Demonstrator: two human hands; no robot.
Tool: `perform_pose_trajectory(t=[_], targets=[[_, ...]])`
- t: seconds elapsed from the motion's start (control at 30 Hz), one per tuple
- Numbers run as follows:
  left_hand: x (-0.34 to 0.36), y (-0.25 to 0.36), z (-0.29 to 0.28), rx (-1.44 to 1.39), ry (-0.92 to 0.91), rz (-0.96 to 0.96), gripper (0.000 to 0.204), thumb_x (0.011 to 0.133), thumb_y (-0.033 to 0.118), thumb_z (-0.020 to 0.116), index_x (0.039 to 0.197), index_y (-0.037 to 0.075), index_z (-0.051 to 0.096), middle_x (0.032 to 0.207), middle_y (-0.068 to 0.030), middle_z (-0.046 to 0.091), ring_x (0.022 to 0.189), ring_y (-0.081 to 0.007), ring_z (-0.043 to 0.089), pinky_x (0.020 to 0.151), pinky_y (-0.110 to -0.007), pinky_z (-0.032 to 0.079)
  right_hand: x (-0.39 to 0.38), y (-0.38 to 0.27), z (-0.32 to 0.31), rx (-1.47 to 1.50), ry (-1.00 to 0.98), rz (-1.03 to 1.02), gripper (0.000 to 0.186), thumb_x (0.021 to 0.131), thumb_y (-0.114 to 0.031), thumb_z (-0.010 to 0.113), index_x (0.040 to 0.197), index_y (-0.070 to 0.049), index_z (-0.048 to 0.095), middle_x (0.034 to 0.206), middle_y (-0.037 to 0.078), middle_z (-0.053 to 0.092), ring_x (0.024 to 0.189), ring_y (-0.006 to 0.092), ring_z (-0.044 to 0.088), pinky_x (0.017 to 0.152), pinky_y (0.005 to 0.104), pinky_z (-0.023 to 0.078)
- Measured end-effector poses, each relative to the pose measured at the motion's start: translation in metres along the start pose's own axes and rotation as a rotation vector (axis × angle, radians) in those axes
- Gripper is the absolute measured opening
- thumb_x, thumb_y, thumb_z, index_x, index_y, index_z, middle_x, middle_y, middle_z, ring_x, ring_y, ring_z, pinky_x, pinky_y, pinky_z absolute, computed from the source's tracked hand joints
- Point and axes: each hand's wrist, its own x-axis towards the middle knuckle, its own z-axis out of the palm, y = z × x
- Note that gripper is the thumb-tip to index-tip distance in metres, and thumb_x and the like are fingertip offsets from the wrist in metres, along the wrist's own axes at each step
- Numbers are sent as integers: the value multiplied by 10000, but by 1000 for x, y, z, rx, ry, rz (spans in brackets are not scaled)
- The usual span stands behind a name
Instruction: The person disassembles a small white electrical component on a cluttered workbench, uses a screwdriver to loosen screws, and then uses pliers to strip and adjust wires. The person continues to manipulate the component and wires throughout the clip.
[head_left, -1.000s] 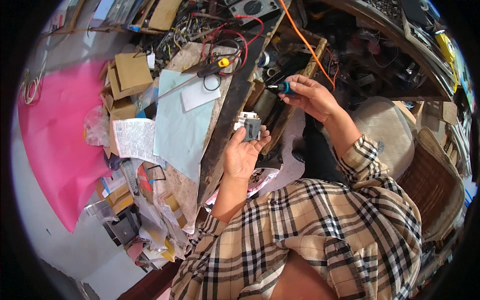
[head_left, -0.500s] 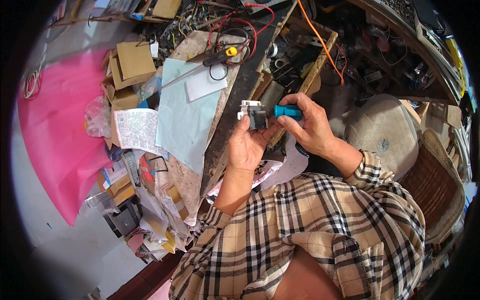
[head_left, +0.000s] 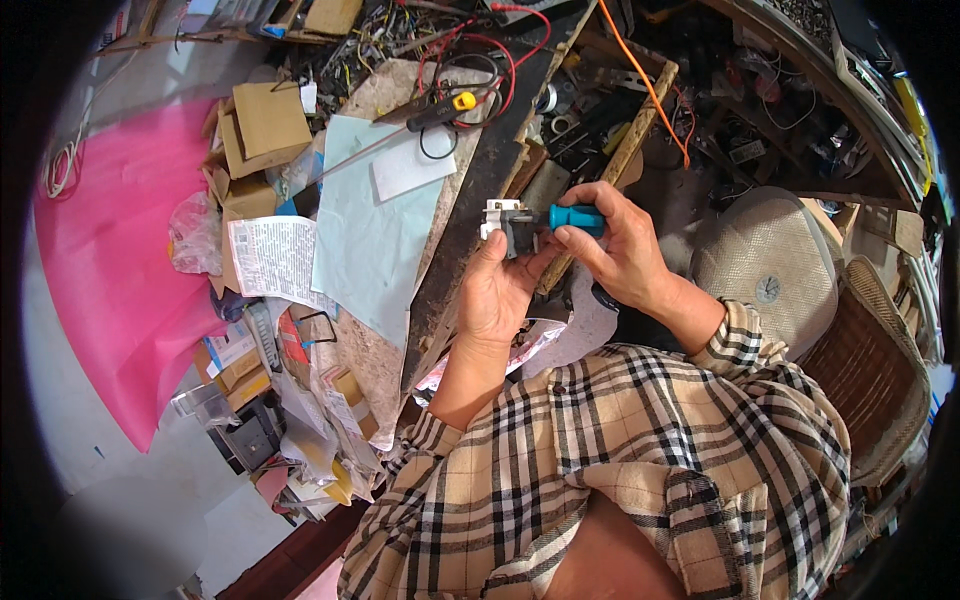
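My left hand [head_left: 497, 285] grips a small white and dark grey electrical part [head_left: 506, 225] between thumb and fingers, palm turned up. Just right of it, my right hand [head_left: 625, 255] holds a screwdriver by its short teal handle [head_left: 577, 216], thumb beneath and index finger over it. The screwdriver's shaft points left into the part; its tip is too small to make out. The two hands are close together, over the edge of the worn wooden bench.
Pale blue paper [head_left: 365, 260], a white card [head_left: 410, 175] and a tester probe [head_left: 434, 112] with red leads lie left. Cardboard boxes [head_left: 265, 130] and pink sheeting [head_left: 125, 255] are beyond. An orange cable [head_left: 640, 75] crosses a cluttered drawer. A mesh chair [head_left: 765, 250] stands right.
My right hand has come down with the screwdriver beside the part, and its shaft now reaches the part. My left hand has raised the part slightly. The view has shifted a little.
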Motion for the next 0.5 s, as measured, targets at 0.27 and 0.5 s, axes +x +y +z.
perform_pose_trajectory(t=[0.27, 0.5], targets=[[-1, 0, -1, 100, 5, 23, 338, 925, 243, 564, 1148, -8, 525, 1071, -137, 612, 1009, -238, 602, 936, -382, 494, -1, 2, 2, 21, -11, 55, 263, 829, -122, 671, 1006, 12, 530, 759, 116, 575, 681, 194, 611, 586, 287, 478], [-1, 1, -4, 298, -13, 111, 360, 913, 240, 581, 1170, 0, 506, 1106, -119, 588, 1019, -232, 587, 939, -383, 482, -4, -2, 1, 544, -148, 600, 227, 859, -130, 642, 978, 9, 507, 690, 123, 599, 645, 219, 651, 528, 311, 490]])
